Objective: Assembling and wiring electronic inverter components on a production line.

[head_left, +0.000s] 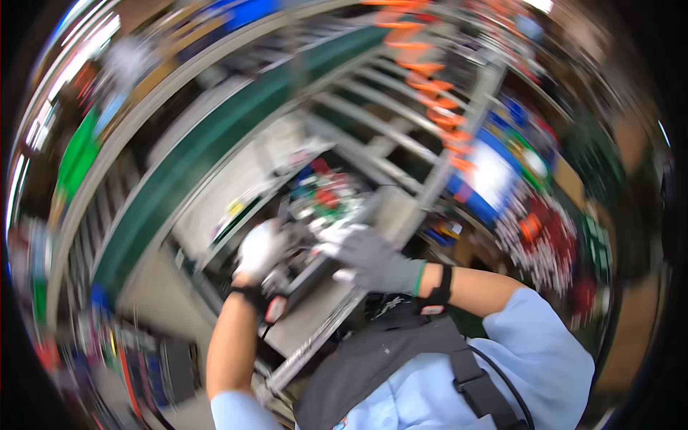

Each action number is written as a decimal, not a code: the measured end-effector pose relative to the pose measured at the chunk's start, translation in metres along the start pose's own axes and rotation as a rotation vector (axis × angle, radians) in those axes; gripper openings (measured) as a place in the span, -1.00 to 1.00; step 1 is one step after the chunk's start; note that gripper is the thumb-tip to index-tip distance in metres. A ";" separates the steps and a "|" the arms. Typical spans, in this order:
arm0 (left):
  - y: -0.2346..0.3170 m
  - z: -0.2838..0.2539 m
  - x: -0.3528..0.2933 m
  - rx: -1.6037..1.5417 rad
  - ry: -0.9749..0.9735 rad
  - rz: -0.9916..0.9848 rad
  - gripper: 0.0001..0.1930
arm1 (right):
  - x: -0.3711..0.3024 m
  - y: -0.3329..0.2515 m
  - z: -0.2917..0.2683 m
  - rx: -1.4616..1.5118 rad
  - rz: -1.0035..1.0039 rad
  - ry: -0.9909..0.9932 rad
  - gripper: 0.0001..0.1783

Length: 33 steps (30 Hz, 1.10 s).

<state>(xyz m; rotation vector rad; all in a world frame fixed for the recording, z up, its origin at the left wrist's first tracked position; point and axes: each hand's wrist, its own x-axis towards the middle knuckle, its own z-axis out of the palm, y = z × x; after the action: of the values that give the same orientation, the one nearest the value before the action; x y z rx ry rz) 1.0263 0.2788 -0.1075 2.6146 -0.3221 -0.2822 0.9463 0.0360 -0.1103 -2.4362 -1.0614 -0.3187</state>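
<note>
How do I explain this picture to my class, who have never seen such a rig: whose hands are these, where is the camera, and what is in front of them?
There is no machine arm here: a person works with two gloved hands. A wide fisheye camera on the person's head looks down, so straight edges look bent. The left hand and right hand are close together at a dark tray with a jumble of small red, green and white pieces. Beyond hangs an orange coiled hose. The picture is blurred, so I cannot tell what either hand holds.
</note>
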 end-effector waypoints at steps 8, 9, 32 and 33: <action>0.073 -0.041 -0.142 -0.454 0.176 -0.086 -0.65 | -0.281 0.027 -0.083 0.095 1.026 0.165 -0.58; 0.061 -0.034 -0.156 -0.421 0.267 -0.033 -0.66 | -0.332 0.030 -0.107 0.091 1.246 0.269 -0.61; 0.440 0.210 -0.235 0.062 0.017 -0.057 -0.65 | -1.117 0.314 -0.246 -1.075 1.260 -0.404 -0.74; 0.408 0.212 -0.252 -0.015 0.033 -0.105 -0.63 | -1.153 0.339 -0.296 -0.821 1.455 -0.385 -0.64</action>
<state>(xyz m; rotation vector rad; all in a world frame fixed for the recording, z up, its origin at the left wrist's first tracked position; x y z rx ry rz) 0.6605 -0.0933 -0.0547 2.6226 -0.1706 -0.2759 0.4100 -1.0397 -0.4038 -3.2660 1.1189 0.2903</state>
